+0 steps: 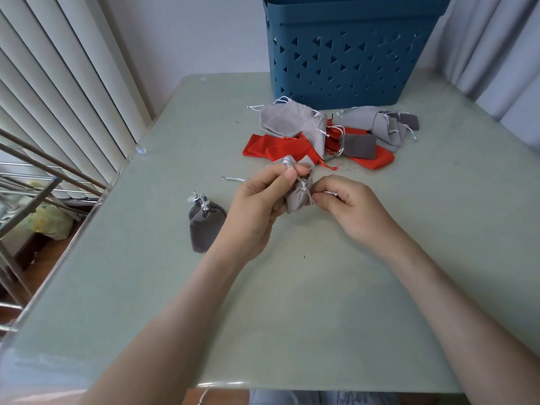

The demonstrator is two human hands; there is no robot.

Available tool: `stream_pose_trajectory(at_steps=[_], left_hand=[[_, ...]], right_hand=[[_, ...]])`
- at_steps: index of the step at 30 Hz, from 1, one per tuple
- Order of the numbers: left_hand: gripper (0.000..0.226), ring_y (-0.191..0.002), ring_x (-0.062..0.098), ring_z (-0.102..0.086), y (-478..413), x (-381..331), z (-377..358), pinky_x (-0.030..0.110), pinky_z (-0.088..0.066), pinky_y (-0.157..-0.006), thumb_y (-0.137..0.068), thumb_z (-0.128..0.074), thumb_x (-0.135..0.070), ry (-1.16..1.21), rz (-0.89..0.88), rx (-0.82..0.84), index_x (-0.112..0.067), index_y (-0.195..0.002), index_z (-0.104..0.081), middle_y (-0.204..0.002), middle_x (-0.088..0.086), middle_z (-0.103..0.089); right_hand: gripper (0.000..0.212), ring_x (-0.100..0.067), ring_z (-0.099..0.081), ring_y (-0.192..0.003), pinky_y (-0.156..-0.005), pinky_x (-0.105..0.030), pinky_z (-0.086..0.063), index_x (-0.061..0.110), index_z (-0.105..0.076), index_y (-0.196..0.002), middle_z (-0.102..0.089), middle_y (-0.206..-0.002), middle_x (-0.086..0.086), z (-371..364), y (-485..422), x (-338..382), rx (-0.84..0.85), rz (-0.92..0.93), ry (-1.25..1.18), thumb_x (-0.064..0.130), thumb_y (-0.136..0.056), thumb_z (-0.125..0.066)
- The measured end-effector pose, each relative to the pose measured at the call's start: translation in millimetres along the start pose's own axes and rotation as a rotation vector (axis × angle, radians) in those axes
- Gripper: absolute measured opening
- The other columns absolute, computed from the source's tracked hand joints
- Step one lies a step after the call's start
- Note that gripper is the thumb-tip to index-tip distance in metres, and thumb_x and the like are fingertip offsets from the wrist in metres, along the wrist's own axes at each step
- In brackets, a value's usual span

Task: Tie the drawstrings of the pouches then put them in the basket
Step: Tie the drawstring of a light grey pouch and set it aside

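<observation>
A light grey pouch [297,194] hangs between my two hands above the middle of the table. My left hand [258,200] pinches its gathered top and a white drawstring. My right hand [346,204] pinches the other white drawstring end at the pouch's right side. A dark grey pouch [204,226] with its strings knotted lies on the table to the left. A pile of red, light grey and dark grey pouches [330,135] lies behind my hands. The blue basket [347,51] with triangular holes stands at the table's far edge; its inside is hidden.
The pale green table [292,302] has a glass top. A loose grey string [233,179] lies just left of my left hand. Vertical blinds and a metal rack [38,182] stand beyond the table's left edge. Curtains hang at the far right.
</observation>
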State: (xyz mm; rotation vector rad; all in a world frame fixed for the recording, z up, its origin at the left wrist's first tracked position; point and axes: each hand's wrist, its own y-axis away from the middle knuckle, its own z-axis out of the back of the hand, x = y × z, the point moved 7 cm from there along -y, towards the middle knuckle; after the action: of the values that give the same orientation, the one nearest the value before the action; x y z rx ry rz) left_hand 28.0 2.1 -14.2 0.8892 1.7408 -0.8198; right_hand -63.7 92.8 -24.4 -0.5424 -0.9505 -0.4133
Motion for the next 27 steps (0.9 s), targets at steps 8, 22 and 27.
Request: stream_pose_trajectory(at_steps=[8, 22, 27], left_hand=[[0.024, -0.071, 0.001, -0.051, -4, -1, 23, 0.018, -0.039, -0.068, -0.091, -0.06, -0.014, -0.542, -0.186, -0.201, -0.025, -0.071, -0.062, -0.088, -0.012, -0.056], [0.018, -0.077, -0.009, -0.051, -5, 1, 22, 0.006, -0.034, -0.067, -0.087, -0.065, -0.011, -0.656, -0.216, -0.211, -0.017, -0.07, -0.063, -0.101, -0.006, -0.056], [0.014, -0.077, -0.007, -0.05, -5, 3, 20, 0.005, -0.034, -0.071, -0.089, -0.062, -0.011, -0.736, -0.224, -0.19, -0.012, -0.076, -0.066, -0.094, -0.007, -0.053]], right_hand=[[0.024, -0.003, -0.049, -0.103, -0.097, -0.018, -0.031, 0.03, -0.07, -0.093, -0.057, -0.104, 0.009, -4, 3, -3, 0.095, -0.067, 0.022, 0.038, -0.087, -0.048], [0.031, -0.012, -0.042, -0.073, -0.068, -0.031, -0.03, 0.024, -0.059, -0.065, -0.051, -0.08, -0.005, -10, 1, -15, 0.048, -0.21, -0.142, 0.037, -0.093, -0.052], [0.038, -0.01, -0.049, -0.075, -0.072, -0.027, -0.033, 0.02, -0.047, -0.061, -0.061, -0.067, 0.008, -3, -2, -31, -0.133, -0.369, -0.397, 0.026, -0.098, -0.046]])
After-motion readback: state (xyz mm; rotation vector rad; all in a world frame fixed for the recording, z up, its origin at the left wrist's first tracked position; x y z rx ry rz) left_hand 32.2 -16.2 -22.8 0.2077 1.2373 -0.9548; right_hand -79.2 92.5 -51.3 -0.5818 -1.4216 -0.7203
